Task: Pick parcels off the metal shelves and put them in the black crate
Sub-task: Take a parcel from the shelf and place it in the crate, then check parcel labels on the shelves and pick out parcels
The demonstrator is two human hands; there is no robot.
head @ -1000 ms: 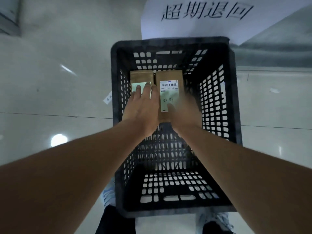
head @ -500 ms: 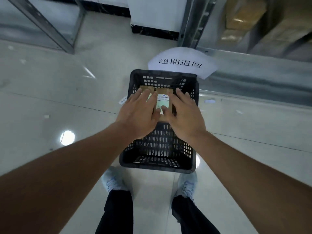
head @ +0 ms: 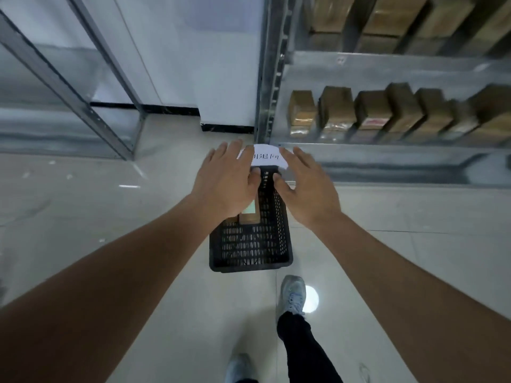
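With both my left hand [head: 226, 181] and right hand [head: 307, 189] spread and holding nothing above the black crate [head: 250, 244], I should reach for the parcels [head: 336, 111] shelved beyond my right fingertips, gripping one squarely.

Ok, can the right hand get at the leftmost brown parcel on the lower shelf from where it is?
Probably yes. The right hand is open and holds nothing, and the leftmost parcel stands at the shelf's open front beside the metal upright. Nothing lies between them, though it needs a reach up and forward.
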